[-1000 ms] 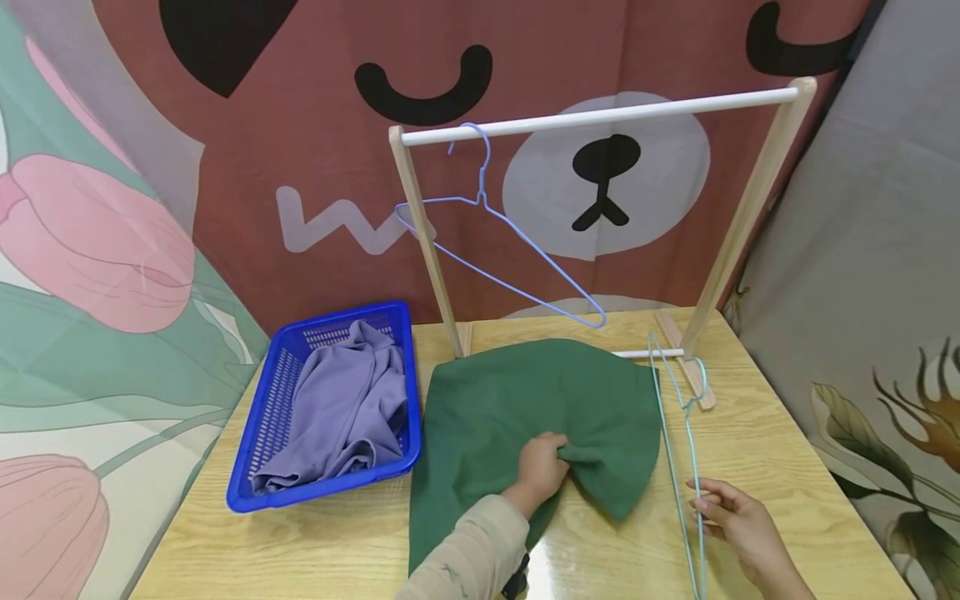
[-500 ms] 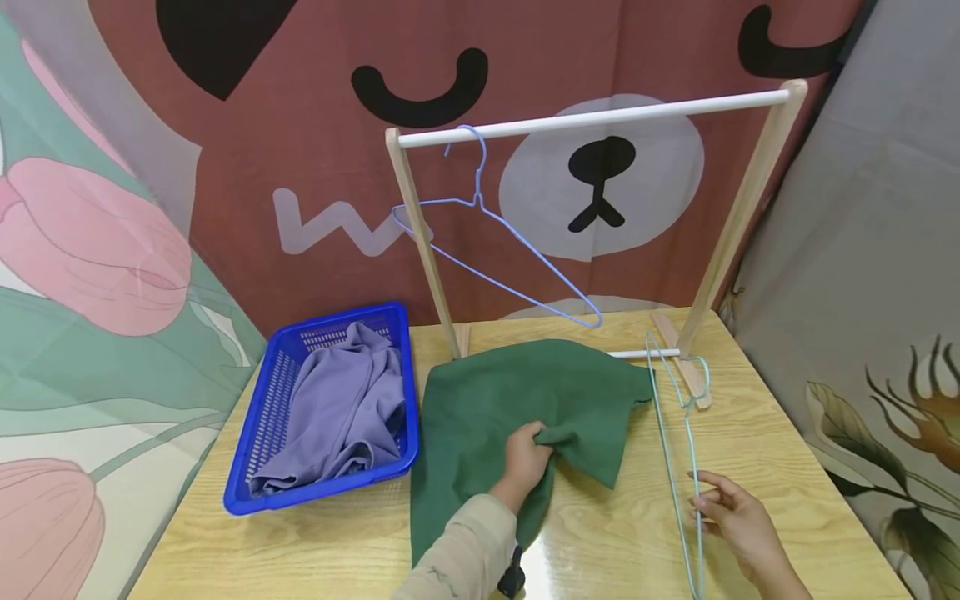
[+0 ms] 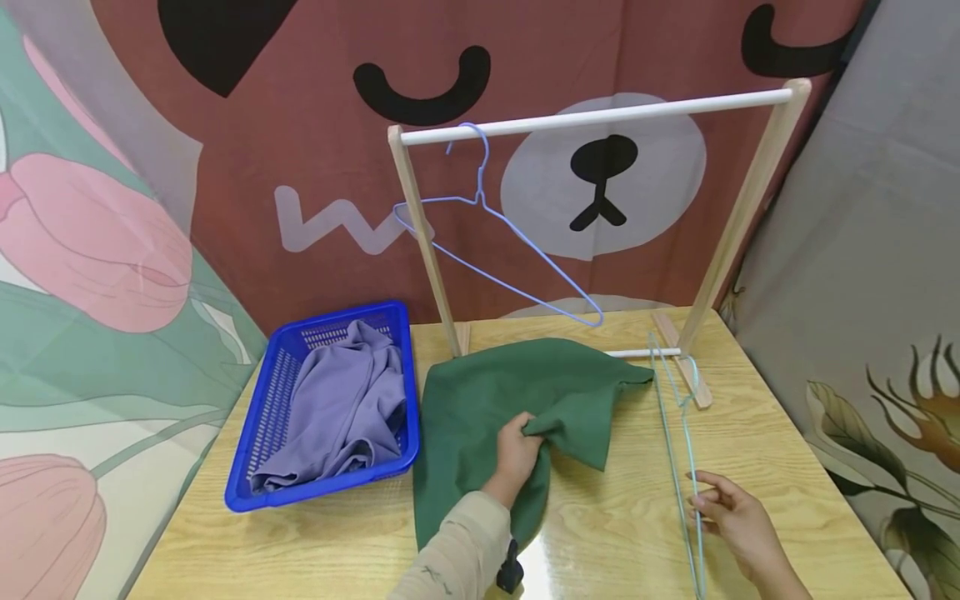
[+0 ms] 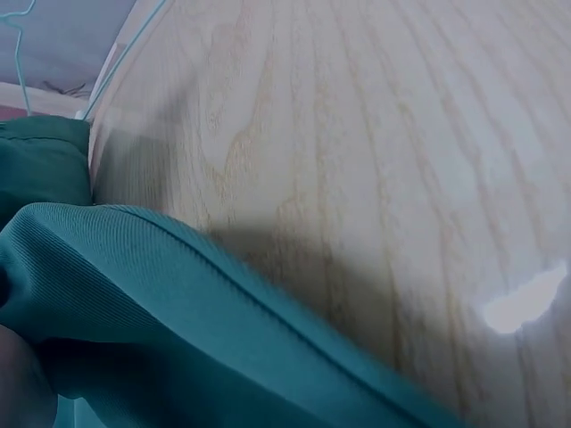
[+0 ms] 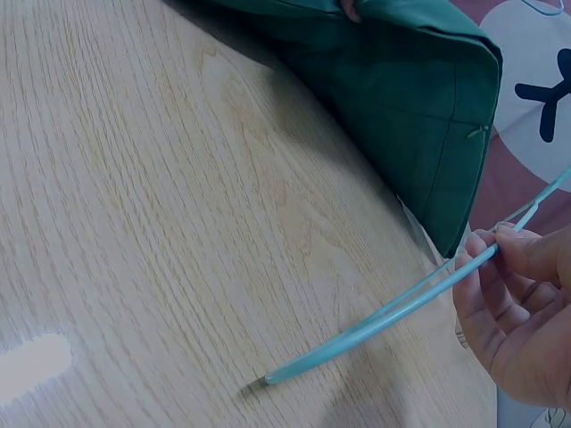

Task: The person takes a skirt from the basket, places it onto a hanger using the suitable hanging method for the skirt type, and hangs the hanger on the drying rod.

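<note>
A green cloth garment [image 3: 480, 392] lies spread on the table in the head view, its right part lifted into folds. My left hand [image 3: 519, 450] grips a bunch of it near the middle. In the left wrist view the raised green fabric [image 4: 178, 303] arches over the wood, with a bit of the hand at the lower left. At the right, my right hand [image 3: 738, 525] pinches a light teal hanger [image 3: 690, 442] between thumb and fingers. The right wrist view shows those fingers around the hanger's arm [image 5: 375, 325], close beside the garment's hanging corner [image 5: 455, 178].
A blue plastic basket [image 3: 411, 400] holding a crumpled purple garment [image 3: 345, 400] stands at the left. Behind, a rack with a white rail [image 3: 600, 117] and wooden posts carries a blue-violet hanger [image 3: 540, 254]. Printed curtains close in the back and sides.
My left hand has drawn the gripped fabric leftward and slightly away from me, folding the garment's right side over, away from the hanger. The right hand and teal hanger have barely moved.
</note>
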{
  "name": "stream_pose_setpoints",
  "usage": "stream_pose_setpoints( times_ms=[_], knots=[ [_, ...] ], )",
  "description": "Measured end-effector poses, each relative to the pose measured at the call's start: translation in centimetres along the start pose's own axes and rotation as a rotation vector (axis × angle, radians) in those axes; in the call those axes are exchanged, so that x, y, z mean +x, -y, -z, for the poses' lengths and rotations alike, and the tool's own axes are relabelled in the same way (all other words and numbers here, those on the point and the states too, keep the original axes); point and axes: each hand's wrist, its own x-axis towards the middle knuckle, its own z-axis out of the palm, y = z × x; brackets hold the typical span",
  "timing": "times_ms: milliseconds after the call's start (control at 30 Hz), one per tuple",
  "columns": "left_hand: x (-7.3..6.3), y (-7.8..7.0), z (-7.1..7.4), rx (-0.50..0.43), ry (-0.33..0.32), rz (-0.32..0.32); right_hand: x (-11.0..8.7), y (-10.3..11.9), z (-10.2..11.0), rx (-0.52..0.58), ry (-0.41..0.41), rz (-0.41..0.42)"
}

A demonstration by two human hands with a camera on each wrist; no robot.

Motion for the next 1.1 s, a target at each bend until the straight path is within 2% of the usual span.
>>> stream_pose_setpoints(
  times_ms=[300, 533, 667, 833, 1100],
  knots=[
    [0.4, 0.2, 0.3, -0.033, -0.058, 0.001, 0.1, 0.2, -0.2, -0.033, 0.004, 0.000],
    [0.6, 0.0, 0.5, -0.045, -0.064, 0.024, 0.1, 0.1, -0.3, -0.067, 0.018, 0.003],
    [0.7, 0.1, 0.4, -0.048, -0.081, 0.013, 0.2, -0.2, -0.3, -0.001, 0.016, 0.014],
    [0.8, -0.1, 0.4, -0.065, -0.076, 0.032, 0.2, -0.5, -0.6, 0.103, 0.031, 0.059],
    [1.0, -0.9, 0.5, -0.120, -0.049, 0.078, 0.1, -0.6, -1.3, 0.166, 0.062, 0.105]
  ],
)
